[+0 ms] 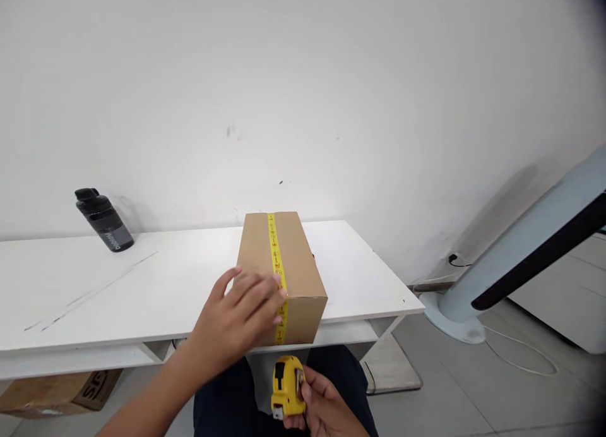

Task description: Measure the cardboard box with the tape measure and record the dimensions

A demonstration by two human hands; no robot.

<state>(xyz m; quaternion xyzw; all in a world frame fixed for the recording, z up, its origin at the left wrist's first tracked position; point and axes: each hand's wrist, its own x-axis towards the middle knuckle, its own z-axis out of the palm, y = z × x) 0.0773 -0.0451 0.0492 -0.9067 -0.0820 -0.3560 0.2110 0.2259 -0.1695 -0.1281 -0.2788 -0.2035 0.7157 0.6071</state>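
Observation:
A brown cardboard box [293, 260] stands on the white table [142, 285] near its front edge. A yellow tape blade [274, 247] runs lengthwise over the box's top and down its front face. My left hand [237, 320] rests on the near left corner of the box, its fingertips pressing the blade against the top. Below the table edge, my right hand [322, 405] is wrapped round a yellow tape measure case [286, 386].
A dark water bottle [104, 221] stands tilted at the back left by the white wall. A cardboard box [57, 393] lies on the floor under the table. At right, a pale blue stand [497, 273] rises from a round base, with a cable on the floor.

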